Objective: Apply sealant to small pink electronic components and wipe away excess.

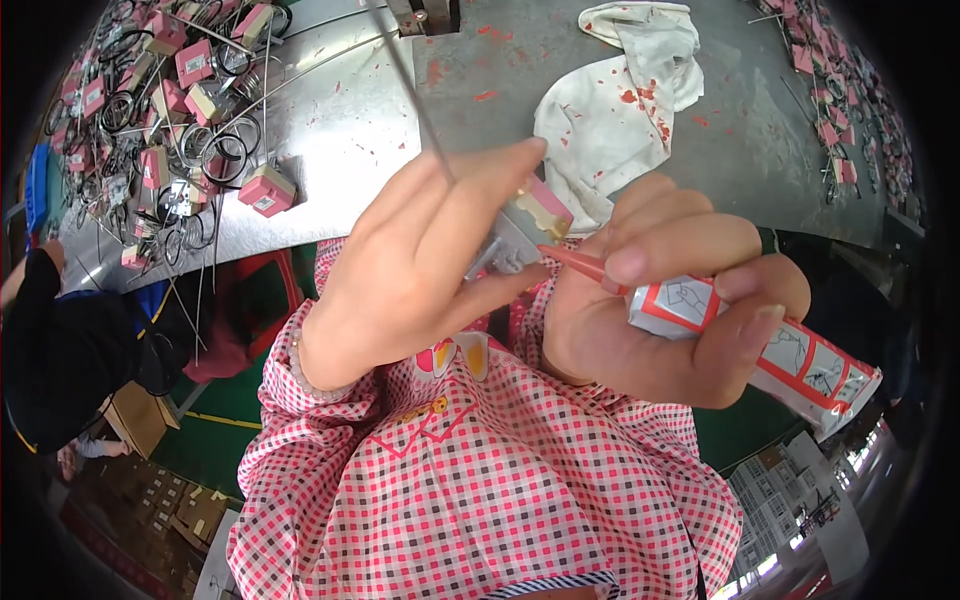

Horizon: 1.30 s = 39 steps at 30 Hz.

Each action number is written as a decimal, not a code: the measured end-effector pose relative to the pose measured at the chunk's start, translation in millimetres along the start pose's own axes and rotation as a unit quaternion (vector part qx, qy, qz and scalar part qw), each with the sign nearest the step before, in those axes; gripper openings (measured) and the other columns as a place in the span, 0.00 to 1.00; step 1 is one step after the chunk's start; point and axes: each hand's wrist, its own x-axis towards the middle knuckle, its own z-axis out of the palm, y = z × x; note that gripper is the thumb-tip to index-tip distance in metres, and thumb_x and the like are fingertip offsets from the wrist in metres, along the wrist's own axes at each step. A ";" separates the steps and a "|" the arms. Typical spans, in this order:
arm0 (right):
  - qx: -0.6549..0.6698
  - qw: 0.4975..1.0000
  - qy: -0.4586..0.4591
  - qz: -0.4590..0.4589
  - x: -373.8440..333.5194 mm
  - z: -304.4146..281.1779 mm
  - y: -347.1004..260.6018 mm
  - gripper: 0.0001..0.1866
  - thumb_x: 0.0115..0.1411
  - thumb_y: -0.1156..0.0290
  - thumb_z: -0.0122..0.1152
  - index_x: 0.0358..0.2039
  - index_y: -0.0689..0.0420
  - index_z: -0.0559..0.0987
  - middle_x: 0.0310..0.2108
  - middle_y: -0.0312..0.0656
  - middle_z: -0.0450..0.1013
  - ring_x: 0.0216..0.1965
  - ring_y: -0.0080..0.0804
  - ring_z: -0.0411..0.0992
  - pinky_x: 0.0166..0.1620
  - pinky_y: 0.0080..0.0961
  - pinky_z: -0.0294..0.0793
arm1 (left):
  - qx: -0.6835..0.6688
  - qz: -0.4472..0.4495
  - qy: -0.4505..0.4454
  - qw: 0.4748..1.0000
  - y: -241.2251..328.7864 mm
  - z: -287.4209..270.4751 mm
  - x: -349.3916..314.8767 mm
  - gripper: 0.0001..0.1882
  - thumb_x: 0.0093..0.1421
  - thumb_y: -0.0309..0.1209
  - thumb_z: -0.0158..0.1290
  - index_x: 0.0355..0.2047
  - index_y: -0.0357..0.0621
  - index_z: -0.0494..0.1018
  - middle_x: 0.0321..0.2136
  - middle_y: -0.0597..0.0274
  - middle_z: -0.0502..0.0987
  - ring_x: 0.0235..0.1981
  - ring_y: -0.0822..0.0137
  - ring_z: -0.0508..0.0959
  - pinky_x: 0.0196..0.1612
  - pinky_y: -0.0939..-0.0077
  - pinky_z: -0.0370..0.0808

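Smock [480, 500], pink/black/white check, fills the near end, w/ sleeves on both arms. L hand [400, 265], beaded bracelet [312, 374] at the wrist, is closed round a small pink-&-cream unit [548, 208], pinched b/w thumb & fingers, held up in the air around the table's near edge. Greyish inner part [507, 250] shows beside the thumb, too blurry for detail. Thin metal rod [405, 80] runs from the L hand up & away over the table. R hand [650, 345], fingers curled, holds a white tube [810, 370] w/ red borders & small line drawings, tilted, tail end sticking out lower R. Red nozzle [580, 265] points L at the unit; tip v. close, can't tell if touching.

Beyond: metal table [350, 120], red specks on it. White cloth [600, 130], crumpled, red-stained, lies past the hands, slightly R of ctr. L side: big pile of pink/cream units [195, 62] w/ coiled black cables & rods. R side: 2nd pile [835, 130], similar pcs. Dark metal block [422, 18] at top edge.
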 end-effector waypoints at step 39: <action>-0.105 0.989 -0.088 0.056 -0.6 4.0 4.2 0.08 0.55 0.67 0.38 0.26 0.57 0.57 0.08 0.43 0.60 0.06 0.22 0.48 0.12 0.19 0.50 | 0.035 -0.019 -0.009 0.999 4.0 -12.5 6.0 0.36 0.27 0.23 0.56 0.45 0.36 0.66 0.29 0.55 0.63 0.28 0.62 0.66 0.32 0.74 0.67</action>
